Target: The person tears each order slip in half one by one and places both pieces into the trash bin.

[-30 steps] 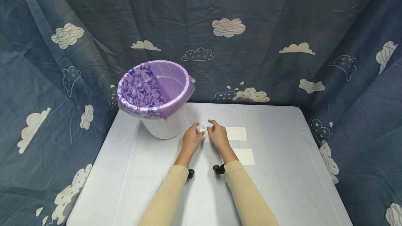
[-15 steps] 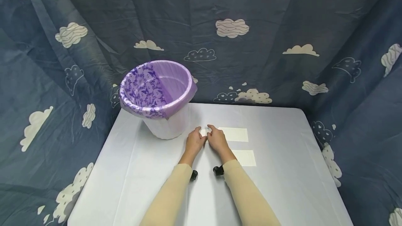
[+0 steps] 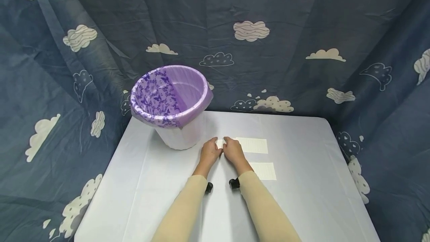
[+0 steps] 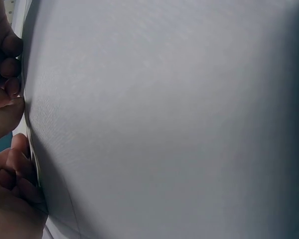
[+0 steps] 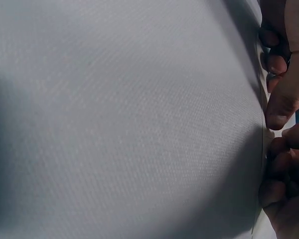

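Fingers of left hand and right hand are bent at pale slip between them on white table; whether it's pinched cannot be told. Far slip is seen at 3 o'clock, near slip at 4, purple-lined bin at 10.

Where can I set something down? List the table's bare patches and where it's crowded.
Free: the table right of the slips and right sleeve, to its edge; the left front, between bin, left sleeve and left edge; a narrow lane between the sleeves. Crowded: the middle, where left hand and right hand sit close, at the slips, beside the bin.
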Tool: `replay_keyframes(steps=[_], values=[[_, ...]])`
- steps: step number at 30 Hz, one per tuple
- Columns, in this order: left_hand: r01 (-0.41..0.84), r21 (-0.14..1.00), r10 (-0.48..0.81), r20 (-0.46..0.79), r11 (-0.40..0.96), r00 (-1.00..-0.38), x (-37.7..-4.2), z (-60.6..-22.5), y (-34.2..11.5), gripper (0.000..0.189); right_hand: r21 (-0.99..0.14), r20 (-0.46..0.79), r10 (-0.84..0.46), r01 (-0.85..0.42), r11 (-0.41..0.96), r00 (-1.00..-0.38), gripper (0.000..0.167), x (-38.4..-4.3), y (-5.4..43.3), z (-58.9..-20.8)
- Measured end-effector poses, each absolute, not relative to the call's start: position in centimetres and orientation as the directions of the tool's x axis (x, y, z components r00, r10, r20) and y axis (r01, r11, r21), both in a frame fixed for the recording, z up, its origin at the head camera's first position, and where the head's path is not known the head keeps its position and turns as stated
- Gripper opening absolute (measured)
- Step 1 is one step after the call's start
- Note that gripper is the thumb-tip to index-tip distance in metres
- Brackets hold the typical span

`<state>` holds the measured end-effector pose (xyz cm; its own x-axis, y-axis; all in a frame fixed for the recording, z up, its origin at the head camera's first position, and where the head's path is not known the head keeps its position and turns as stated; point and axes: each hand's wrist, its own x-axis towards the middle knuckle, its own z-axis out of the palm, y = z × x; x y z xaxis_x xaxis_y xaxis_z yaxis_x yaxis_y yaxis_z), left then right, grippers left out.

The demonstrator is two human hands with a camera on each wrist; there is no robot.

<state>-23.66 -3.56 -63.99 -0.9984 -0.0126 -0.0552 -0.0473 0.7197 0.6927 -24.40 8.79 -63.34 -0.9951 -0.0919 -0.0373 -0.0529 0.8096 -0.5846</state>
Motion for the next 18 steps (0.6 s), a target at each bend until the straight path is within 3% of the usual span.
replay_keyframes(steps=[7, 18], values=[[-0.018, 0.701, -0.008, -0.018, 0.713, -1.0, -23.39, -63.65, -3.29, 0.057, -0.599, -0.032, -0.076, -0.042, 0.8, -0.997, 0.03, -24.46, 9.01, -63.61], [-0.001, 0.647, -0.014, 0.015, 0.762, -1.0, -22.98, -63.92, -3.2, 0.01, -0.625, 0.016, -0.112, -0.098, 0.775, -0.994, 0.019, -24.07, 9.19, -63.79]])
